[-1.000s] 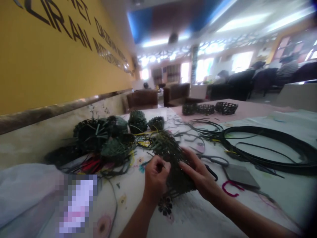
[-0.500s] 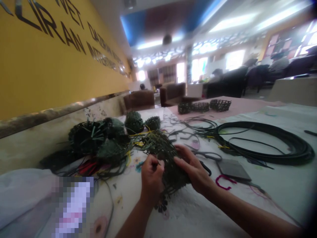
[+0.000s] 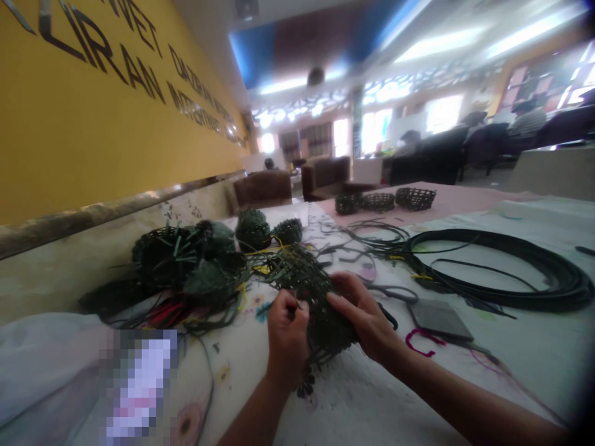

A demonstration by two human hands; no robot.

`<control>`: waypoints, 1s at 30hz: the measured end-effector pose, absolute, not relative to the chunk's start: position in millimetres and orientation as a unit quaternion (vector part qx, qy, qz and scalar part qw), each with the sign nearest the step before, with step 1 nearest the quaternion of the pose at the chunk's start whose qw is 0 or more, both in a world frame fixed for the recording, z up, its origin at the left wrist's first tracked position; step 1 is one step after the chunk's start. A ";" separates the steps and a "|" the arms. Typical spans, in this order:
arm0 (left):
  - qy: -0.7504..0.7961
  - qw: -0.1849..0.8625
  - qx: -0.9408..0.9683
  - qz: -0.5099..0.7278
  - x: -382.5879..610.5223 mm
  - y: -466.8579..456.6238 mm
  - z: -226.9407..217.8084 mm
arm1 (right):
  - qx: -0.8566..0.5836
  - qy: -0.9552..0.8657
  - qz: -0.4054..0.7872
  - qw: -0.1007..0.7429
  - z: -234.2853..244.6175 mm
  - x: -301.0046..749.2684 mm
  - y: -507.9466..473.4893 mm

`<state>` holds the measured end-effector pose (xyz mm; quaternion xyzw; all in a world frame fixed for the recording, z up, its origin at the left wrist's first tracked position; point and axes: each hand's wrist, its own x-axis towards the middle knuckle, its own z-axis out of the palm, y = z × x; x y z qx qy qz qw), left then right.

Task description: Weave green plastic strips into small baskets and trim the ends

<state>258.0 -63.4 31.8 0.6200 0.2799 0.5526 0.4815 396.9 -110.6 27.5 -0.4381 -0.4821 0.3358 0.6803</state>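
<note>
A dark green woven basket [image 3: 320, 303] lies tilted on its side between my hands, its strips sticking out at the far end. My right hand [image 3: 360, 313] grips its right side, thumb on top and fingers behind. On the near left side, my left hand [image 3: 288, 325] is closed in a pinch on a thin dark strip [image 3: 298, 300] at the basket's wall. Most of that strip is hidden by the fingers. Scissors [image 3: 395, 293] with dark handles lie just past my right hand, partly covered by it.
Several woven baskets [image 3: 162, 257] are heaped at the left, with red and yellow strips near them. A big coil of dark strip [image 3: 502, 300] lies at the right. A grey flat block [image 3: 441, 320] and a magenta twisted cord [image 3: 421, 342] are nearer. More small baskets [image 3: 416, 198] stand at the back.
The whole view has shifted very slightly. Both hands keep their places on the basket, with only a tiny movement of the left fingers at the strip.
</note>
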 end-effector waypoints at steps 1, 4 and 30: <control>0.285 0.479 0.621 0.551 257.7 -64.1 32.4 | -0.443 -0.488 0.328 0.677 27.6 396.9 -110.8; 0.294 0.482 0.628 0.535 255.8 -66.1 35.0 | -0.462 -0.508 0.297 0.663 26.8 396.6 -111.6; 0.265 0.534 0.672 0.438 247.3 -60.8 49.9 | -0.486 -0.506 0.253 0.666 25.9 401.2 -111.2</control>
